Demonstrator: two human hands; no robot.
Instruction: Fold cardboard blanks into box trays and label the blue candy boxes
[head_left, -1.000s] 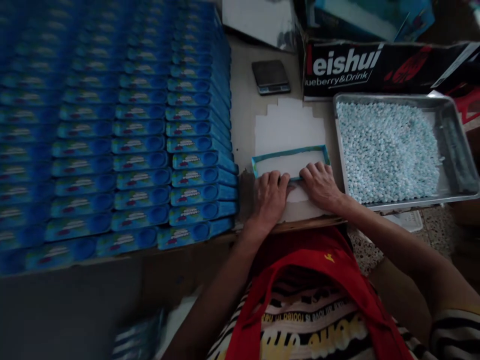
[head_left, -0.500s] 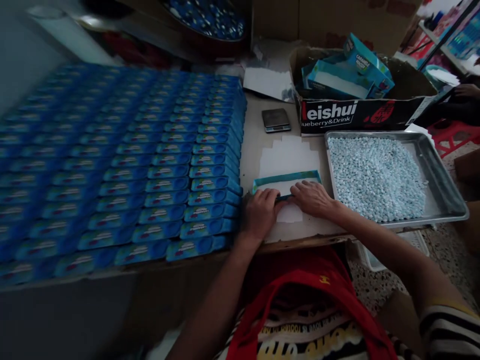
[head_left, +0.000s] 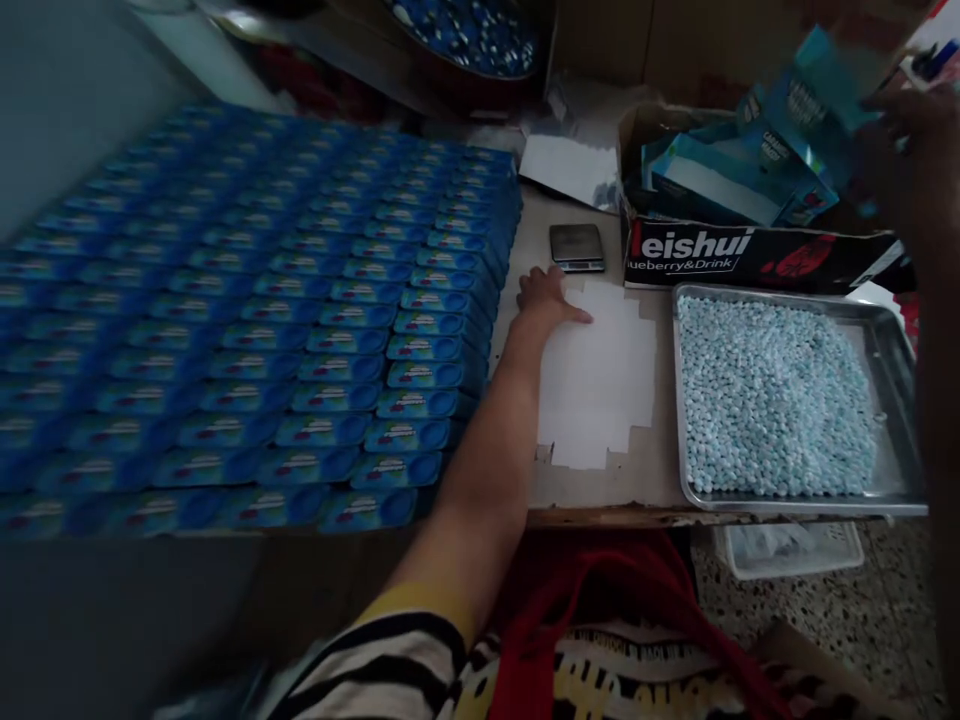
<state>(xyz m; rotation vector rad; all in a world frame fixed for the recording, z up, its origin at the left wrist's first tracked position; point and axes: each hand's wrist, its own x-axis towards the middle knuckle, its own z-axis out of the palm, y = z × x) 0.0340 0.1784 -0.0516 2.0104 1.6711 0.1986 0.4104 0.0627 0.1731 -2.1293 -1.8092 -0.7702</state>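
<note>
My left hand (head_left: 550, 298) reaches over the table with its thumb and fingers apart. Its thumb lies on the upper left part of a white cut-out cardboard sheet (head_left: 600, 375), and its fingers rest at the sheet's edge. At the upper right, my right hand (head_left: 911, 130) is dark and blurred. It is at the right edge of a tilted blue cardboard box (head_left: 816, 95) with printing, which it appears to grip. That box is above an open black carton (head_left: 694, 250) where other folded blue boxes (head_left: 720, 190) lie.
A small scale (head_left: 576, 246) stands behind the sheet. Right of it, a metal tray (head_left: 795, 503) carries many pale blue pellets (head_left: 765, 400). Rows of blue packs (head_left: 300, 320) cover the left side. A round container (head_left: 465, 45) of blue wrapped pieces stands at the back.
My hands have parted from the blue box at the table's front. My right hand has moved up and right with it to the carton; my left has moved forward onto the white sheet.
</note>
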